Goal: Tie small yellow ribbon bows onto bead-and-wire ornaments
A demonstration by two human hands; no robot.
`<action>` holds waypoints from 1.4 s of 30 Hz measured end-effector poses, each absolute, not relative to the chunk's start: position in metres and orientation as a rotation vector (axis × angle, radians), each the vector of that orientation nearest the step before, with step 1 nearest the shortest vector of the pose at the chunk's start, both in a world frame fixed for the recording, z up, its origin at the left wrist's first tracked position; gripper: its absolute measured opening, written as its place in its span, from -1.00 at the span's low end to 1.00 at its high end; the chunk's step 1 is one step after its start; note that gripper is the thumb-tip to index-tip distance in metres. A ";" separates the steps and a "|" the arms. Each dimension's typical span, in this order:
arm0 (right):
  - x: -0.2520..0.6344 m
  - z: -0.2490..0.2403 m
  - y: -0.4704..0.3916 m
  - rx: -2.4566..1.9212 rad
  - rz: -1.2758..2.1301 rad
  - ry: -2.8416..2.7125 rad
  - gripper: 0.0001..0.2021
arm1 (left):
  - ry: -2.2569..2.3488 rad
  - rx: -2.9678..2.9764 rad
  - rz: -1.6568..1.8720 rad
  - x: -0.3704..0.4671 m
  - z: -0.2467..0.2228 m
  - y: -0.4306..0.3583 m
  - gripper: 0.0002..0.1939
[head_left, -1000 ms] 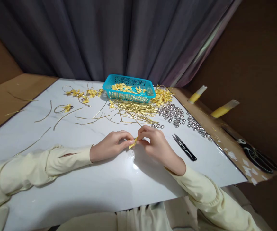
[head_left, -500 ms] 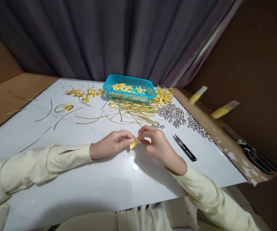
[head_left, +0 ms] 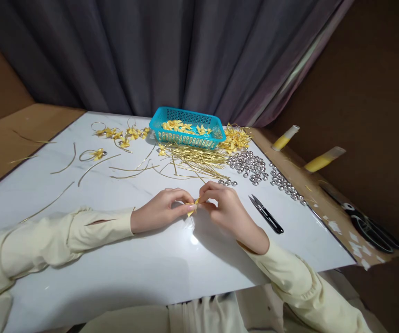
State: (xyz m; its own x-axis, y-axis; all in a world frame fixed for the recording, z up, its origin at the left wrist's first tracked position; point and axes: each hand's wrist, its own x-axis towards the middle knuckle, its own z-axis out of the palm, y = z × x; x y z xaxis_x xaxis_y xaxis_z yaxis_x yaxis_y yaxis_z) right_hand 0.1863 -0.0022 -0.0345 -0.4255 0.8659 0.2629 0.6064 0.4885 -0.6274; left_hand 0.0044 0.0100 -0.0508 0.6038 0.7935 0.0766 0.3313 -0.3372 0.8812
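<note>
Both hands nearly where they were half a second ago; the change is in the small yellow folded ribbon piece (head_left: 190, 213). It shows narrower now, less petal facing the camera, so I read it as being turned or reshaped in the fingers, not set down. It's between the two hands, just above the glossy white tabletop (head_left: 144, 273).

Grip: bare left hand (head_left: 165, 210) has thumb and index closed on the piece's left side. Bare right hand (head_left: 225, 208) is pinched closed at its upper right end. Fingers hide most of it; can't tell if wire or a bead is in there too. Fine strand below it, can't tell what.

Black-handled metal thread snips (head_left: 267, 215) lie right of the right hand, apart. Big black-handled scissors (head_left: 371, 229) further right, off the white top.

Beyond the hands: a few round silver beads (head_left: 227, 183) just past the right knuckles, main silver bead pile (head_left: 248, 163) behind. Straight gold wire bundle (head_left: 201, 157) ahead; loose curved gold wires (head_left: 98, 169) clutter the reach on the left. Behind the bundle, turquoise perforated plastic basket (head_left: 185, 113) holding yellow star-shaped ribbon flowers (head_left: 177, 126). Dark grey-purple pleated curtain (head_left: 151, 55) at the back.
</note>
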 end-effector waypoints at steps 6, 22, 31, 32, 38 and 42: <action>0.185 -0.035 -0.003 -1.194 0.574 -2.208 -0.74 | 0.967 1.999 0.641 0.004 -0.051 0.010 -0.81; 0.190 -0.028 0.000 -1.236 0.760 -2.196 -0.78 | 0.884 1.834 0.644 0.002 -0.052 0.013 -0.83; 0.189 -0.032 0.000 -1.158 0.697 -2.232 -0.75 | 0.880 1.807 0.586 0.001 -0.052 0.015 -0.82; 0.189 -0.032 0.000 -1.155 0.687 -2.245 -0.75 | 0.880 1.813 0.576 0.001 -0.052 0.015 -0.82; 0.189 -0.035 0.000 -1.172 0.636 -2.273 -0.75 | 0.887 1.830 0.525 0.000 -0.056 0.015 -0.80; 0.189 -0.037 0.001 -1.184 0.603 -2.272 -0.75 | 0.912 1.815 0.529 0.000 -0.058 0.014 -0.76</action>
